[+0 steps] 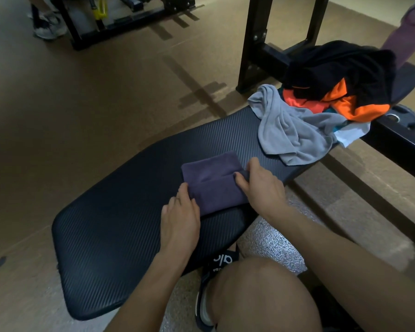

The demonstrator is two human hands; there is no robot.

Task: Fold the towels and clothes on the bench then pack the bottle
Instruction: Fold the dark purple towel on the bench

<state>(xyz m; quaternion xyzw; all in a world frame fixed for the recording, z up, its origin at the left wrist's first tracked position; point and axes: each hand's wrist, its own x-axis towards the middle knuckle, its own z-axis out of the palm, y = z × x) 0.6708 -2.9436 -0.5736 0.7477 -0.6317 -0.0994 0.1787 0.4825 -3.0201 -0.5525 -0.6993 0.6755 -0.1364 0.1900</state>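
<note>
A small dark purple towel (213,180) lies folded on the black padded bench (120,226). My left hand (180,216) rests on the towel's left edge with its fingers flat. My right hand (261,185) grips the right edge, thumb on top of the fold and fingers curled round the side. Farther along the bench lies a crumpled grey towel (295,135). Behind it is a heap of black and orange clothes (340,87), with a bit of white and teal fabric (350,135) under it. No bottle is in view.
A black steel rack (261,44) stands behind the bench, and a black frame bar (403,144) runs off to the right beside a weight plate (405,116). Another person's shoes (48,27) stand at the top left. My knee (261,295) and shoe are below the bench.
</note>
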